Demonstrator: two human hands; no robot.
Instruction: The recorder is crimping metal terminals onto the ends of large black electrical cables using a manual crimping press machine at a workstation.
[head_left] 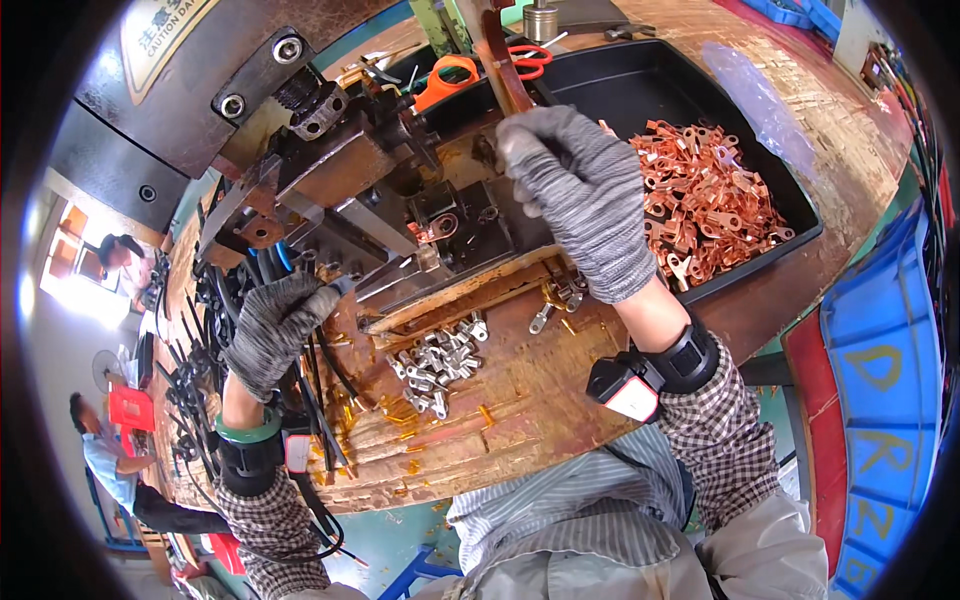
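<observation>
My left hand (275,330), in a grey knitted glove, is closed at the front left edge of a metal press tool (375,235). Its thumb and fingers press together; whatever lies between them is hidden. Black cables (325,425) run beneath and beside it. My right hand (585,190), gloved alike, is raised at the tool's right side with fingers curled, next to the lower end of a reddish-brown lever (498,65). What it grips cannot be made out. A copper cable lug (440,228) sits in the tool between my hands.
Silver cable lugs (440,360) lie in a pile before the tool. A black tray (815,225) at right holds many copper lugs (710,200). Behind are orange-handled scissors (445,80) and a clear plastic bag (760,105). Blue crates (880,400) stand right; two people are far left.
</observation>
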